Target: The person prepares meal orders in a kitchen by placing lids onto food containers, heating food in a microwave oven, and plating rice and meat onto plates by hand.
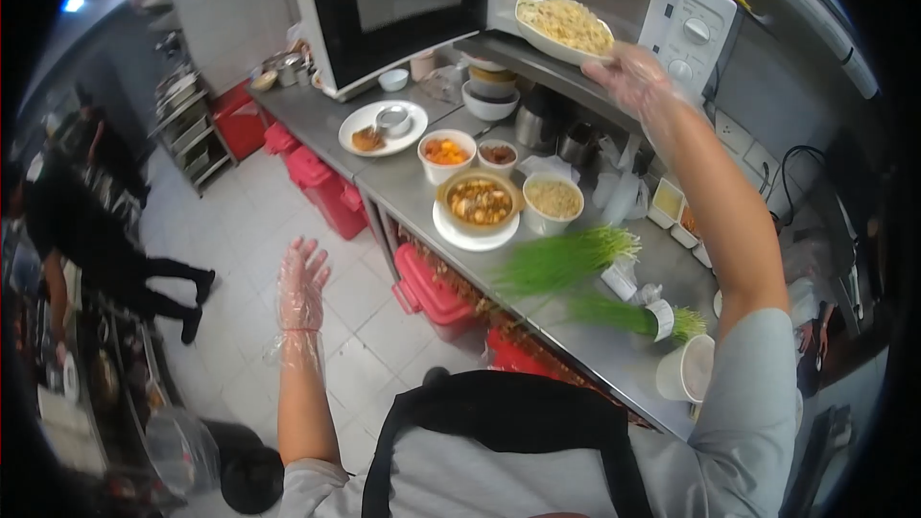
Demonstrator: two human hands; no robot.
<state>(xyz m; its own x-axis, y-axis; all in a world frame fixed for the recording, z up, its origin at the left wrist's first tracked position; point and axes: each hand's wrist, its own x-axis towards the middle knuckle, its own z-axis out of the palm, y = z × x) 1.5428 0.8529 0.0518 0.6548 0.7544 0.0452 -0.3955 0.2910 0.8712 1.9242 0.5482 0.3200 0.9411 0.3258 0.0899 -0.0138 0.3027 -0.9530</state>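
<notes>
A: ok where are the hands at?
B: clear-gloved right hand (pixel 628 77) is gripping the near end of a white oval dish (pixel 545 42) heaped with pale yellow food (pixel 566 24). Left hand (pixel 302 278), gloved too, is open, fingers spread, holding nothing, over the pale tiled floor (pixel 240 259)
A: and the dish?
B: right at the mouth of a white boxy microwave (pixel 696 10), black door with a white edge (pixel 331 0) wide open
A: so how far along?
B: midway imo: dish filled, door open, but it's not fully inside and the hand's not off it. Can't tell if it's going in or out
A: anything else?
B: steel bench (pixel 395 194) has a round brown pot (pixel 447 203) on a white plate (pixel 470 242), plus long green stalks (pixel 566 259) lying nearby
</notes>
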